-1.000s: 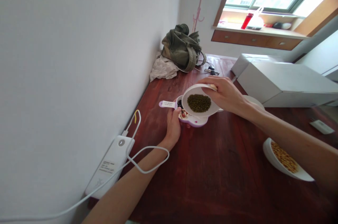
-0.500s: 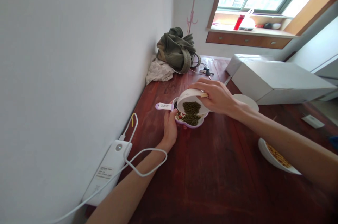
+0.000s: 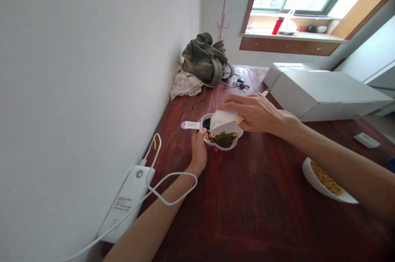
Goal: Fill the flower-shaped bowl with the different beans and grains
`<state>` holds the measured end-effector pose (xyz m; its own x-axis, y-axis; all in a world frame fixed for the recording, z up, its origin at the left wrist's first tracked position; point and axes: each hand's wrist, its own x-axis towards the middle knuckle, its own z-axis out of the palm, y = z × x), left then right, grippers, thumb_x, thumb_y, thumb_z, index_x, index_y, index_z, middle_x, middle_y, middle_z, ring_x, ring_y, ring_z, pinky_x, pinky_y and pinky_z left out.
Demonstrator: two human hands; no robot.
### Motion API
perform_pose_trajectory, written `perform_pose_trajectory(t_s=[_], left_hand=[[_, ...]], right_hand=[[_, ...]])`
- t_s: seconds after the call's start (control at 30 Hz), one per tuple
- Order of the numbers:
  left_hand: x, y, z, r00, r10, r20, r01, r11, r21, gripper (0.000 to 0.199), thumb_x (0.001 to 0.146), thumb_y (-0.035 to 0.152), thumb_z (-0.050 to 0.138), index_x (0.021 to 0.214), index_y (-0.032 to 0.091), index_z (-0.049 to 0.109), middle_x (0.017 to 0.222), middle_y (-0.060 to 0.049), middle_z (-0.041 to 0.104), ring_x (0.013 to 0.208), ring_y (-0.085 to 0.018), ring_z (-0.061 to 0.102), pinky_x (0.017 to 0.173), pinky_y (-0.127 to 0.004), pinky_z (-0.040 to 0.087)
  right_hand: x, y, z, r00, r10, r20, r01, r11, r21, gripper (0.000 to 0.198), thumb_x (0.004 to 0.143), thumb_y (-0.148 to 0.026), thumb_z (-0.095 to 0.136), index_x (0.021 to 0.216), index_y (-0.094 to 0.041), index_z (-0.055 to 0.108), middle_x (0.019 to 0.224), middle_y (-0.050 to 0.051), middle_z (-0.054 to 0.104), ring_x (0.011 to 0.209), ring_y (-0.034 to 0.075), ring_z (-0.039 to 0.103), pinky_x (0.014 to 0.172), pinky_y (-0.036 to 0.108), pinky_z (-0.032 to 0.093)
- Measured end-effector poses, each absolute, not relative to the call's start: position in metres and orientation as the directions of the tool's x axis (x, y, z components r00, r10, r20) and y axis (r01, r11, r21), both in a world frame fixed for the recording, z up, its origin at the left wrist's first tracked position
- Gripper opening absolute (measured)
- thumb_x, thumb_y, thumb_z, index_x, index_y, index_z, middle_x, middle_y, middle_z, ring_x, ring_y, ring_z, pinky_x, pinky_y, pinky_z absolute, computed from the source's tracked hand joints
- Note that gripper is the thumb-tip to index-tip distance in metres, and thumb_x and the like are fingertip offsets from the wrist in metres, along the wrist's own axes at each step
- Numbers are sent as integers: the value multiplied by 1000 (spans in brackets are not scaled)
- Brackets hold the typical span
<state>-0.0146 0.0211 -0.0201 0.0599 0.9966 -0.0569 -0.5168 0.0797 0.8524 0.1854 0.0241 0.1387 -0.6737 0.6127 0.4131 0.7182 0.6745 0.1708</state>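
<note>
My left hand [image 3: 200,148] grips the near left side of a purple-rimmed divided dish [image 3: 212,145] with a labelled handle [image 3: 190,125] pointing left. Green mung beans [image 3: 223,140] lie in its near compartment, and dark beans [image 3: 206,123] sit in the one beside the handle. Over the dish, my right hand [image 3: 249,109] is closed on a white bowl [image 3: 224,120], tipped steeply with its mouth down towards the mung beans. Wooden chopsticks [image 3: 239,119] are also held in that hand. The bowl hides the dish's far part.
A white bowl of yellow beans [image 3: 327,179] stands at right, partly behind my right forearm. White boxes [image 3: 336,89], keys [image 3: 241,85] and a green bag [image 3: 206,60] are farther back. A white power bank [image 3: 129,202] with a looping cable lies by the wall.
My right hand has tipped the white bowl further over, so its inside no longer shows. More mung beans lie in the dish. My left hand has stayed in place.
</note>
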Motion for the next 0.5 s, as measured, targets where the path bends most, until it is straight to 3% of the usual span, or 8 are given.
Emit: perform_pose_trajectory(t_s=[0.13, 0.3, 0.43, 0.5], left_hand=[[-14, 19, -18, 54, 997, -58, -525, 77, 848, 33, 87, 48, 74, 102, 19, 65, 81, 1, 74, 57, -16, 69, 42, -22, 50], [-14, 20, -20, 55, 997, -61, -525, 81, 847, 34, 86, 49, 74, 101, 19, 67, 81, -1, 75, 61, -18, 71, 46, -24, 52], [-15, 23, -27, 17, 999, -46, -525, 48, 850, 33, 88, 47, 74, 105, 19, 67, 90, -2, 77, 72, -19, 74, 54, -24, 56], [-15, 24, -30, -1, 999, -45, -527, 38, 849, 34, 89, 46, 74, 110, 20, 68, 92, -2, 77, 78, -20, 76, 59, -25, 59]], right_hand=[[195, 21, 139, -673, 586, 452, 712, 678, 182, 59, 79, -13, 56, 135, -22, 73, 121, 7, 80, 75, 16, 63, 61, 30, 32], [186, 18, 143, -550, 667, 503, 766, 643, -15, 57, 80, -12, 54, 132, -23, 74, 125, 8, 81, 89, 20, 72, 69, 31, 43], [197, 14, 170, -241, 819, 521, 872, 418, -253, 21, 91, -26, 63, 107, -24, 77, 95, 5, 82, 80, 23, 70, 73, 36, 47], [213, 10, 181, -183, 889, 420, 893, 329, -307, 16, 95, -38, 68, 97, -25, 77, 82, 4, 78, 74, 24, 67, 69, 39, 47]])
